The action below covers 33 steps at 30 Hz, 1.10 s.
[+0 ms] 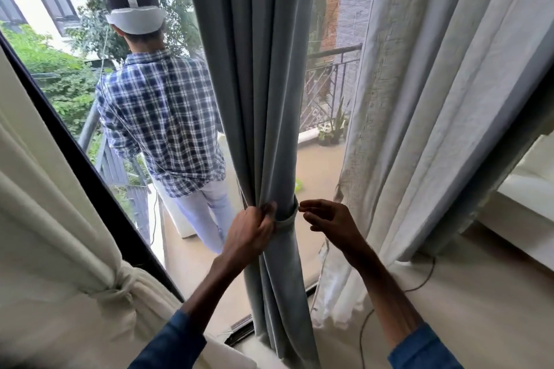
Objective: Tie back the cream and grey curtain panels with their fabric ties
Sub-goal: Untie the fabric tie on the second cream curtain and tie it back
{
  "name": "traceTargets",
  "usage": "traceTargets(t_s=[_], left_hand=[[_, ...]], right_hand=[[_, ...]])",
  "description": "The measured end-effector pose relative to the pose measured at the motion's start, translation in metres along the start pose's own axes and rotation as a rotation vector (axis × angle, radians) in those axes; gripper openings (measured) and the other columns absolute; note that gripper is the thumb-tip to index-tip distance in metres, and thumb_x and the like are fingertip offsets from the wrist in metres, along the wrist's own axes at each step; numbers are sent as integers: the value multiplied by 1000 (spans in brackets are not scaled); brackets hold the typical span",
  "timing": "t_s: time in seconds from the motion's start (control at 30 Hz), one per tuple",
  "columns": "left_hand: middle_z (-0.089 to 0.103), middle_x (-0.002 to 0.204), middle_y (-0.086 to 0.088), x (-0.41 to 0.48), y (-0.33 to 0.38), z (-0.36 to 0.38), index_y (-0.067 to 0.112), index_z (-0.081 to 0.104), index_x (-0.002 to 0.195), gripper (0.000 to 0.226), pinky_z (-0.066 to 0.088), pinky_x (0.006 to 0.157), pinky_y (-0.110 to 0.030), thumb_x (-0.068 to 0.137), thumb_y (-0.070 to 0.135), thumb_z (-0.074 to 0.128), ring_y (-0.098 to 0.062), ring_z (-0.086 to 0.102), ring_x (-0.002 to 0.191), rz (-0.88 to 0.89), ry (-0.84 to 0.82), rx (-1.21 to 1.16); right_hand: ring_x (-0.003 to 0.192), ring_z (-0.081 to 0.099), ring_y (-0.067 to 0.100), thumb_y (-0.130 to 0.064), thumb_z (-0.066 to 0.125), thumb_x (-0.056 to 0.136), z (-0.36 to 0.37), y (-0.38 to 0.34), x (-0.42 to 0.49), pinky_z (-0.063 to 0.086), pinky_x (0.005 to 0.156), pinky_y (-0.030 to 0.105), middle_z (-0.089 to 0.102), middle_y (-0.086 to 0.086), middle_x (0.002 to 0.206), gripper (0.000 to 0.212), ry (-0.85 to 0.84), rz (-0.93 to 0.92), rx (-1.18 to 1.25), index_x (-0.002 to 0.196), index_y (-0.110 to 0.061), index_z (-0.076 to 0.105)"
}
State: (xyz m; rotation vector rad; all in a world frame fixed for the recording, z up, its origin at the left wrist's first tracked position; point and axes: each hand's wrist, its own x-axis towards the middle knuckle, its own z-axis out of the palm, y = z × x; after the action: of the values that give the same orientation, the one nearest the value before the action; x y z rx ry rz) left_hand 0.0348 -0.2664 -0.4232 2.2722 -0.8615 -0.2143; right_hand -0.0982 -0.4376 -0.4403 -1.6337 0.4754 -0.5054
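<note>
A grey curtain panel [263, 99] hangs in the middle, gathered into a bunch by a grey fabric tie [289, 216] wrapped round it. My left hand [254, 228] pinches the curtain folds at the tie's left side. My right hand [329, 219] hovers just right of the tie, fingers loosely spread, apart from the cloth. A cream curtain panel [54, 219] at the left is drawn in by a knotted cream tie [120, 290].
A person in a plaid shirt [162, 117] stands on the balcony beyond the glass, back turned. A sheer pale curtain [434, 99] hangs at the right. A dark cable [419, 284] trails over the floor. A black door frame [90, 177] slants at the left.
</note>
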Motion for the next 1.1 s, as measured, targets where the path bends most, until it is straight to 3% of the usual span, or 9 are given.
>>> traceTargets(t_s=[0.1, 0.23, 0.33, 0.43, 0.5, 0.7, 0.87, 1.1], left_hand=[[67, 67, -9, -3, 45, 3, 15, 56, 69, 74, 55, 70, -43, 91, 75, 19, -34, 65, 72, 95, -35, 55], [63, 64, -1, 13, 110, 3, 18, 54, 67, 52, 48, 65, -31, 98, 57, 40, -22, 67, 72, 181, -11, 46], [75, 88, 7, 35, 157, 3, 24, 69, 91, 37, 55, 75, -28, 91, 55, 49, -11, 71, 81, 260, 95, 7], [76, 96, 5, 57, 207, -7, 23, 68, 106, 25, 58, 72, -28, 90, 42, 62, -4, 70, 71, 379, 179, -91], [75, 100, 7, 72, 244, -18, 23, 65, 113, 29, 58, 71, -25, 89, 40, 67, -1, 70, 70, 450, 270, -110], [64, 113, 15, 113, 354, -62, 26, 57, 120, 36, 61, 69, -24, 89, 42, 67, -1, 67, 90, 630, 567, -183], [65, 119, 13, 138, 429, -119, 28, 58, 121, 35, 59, 80, -31, 93, 50, 59, -1, 64, 90, 636, 726, 46], [65, 119, 3, 160, 518, -212, 23, 59, 120, 42, 56, 87, -36, 94, 56, 57, -11, 63, 98, 643, 881, 168]], right_hand=[[92, 72, 11, -4, 70, 92, -19, -16, -2, 58, 72, 27, 79, 2, 102, 22, 30, -44, -25, 112, -11, 75], [96, 74, 15, -4, 70, 92, -56, -50, 6, 60, 74, 34, 79, -3, 101, 22, 85, -123, -67, 110, -14, 75], [97, 74, 16, -2, 69, 92, -93, -82, 17, 60, 73, 33, 79, -1, 100, 21, 106, -191, -108, 109, -13, 75], [94, 74, 19, -2, 68, 92, -132, -125, 32, 59, 73, 33, 78, 0, 101, 20, 117, -297, -150, 108, -11, 75], [93, 74, 20, -2, 68, 91, -160, -157, 43, 59, 72, 33, 78, -2, 100, 20, 121, -393, -189, 107, -13, 75], [98, 71, 1, -9, 69, 92, -236, -268, 56, 59, 79, 31, 76, -19, 98, 24, 157, -679, -346, 95, -32, 77], [90, 70, -2, -11, 71, 91, -295, -370, 72, 55, 72, 21, 75, -23, 97, 26, 156, -852, -435, 94, -36, 77], [98, 69, -2, -17, 70, 91, -321, -484, 106, 61, 81, 38, 74, -21, 102, 23, 161, -1090, -489, 108, -33, 71]])
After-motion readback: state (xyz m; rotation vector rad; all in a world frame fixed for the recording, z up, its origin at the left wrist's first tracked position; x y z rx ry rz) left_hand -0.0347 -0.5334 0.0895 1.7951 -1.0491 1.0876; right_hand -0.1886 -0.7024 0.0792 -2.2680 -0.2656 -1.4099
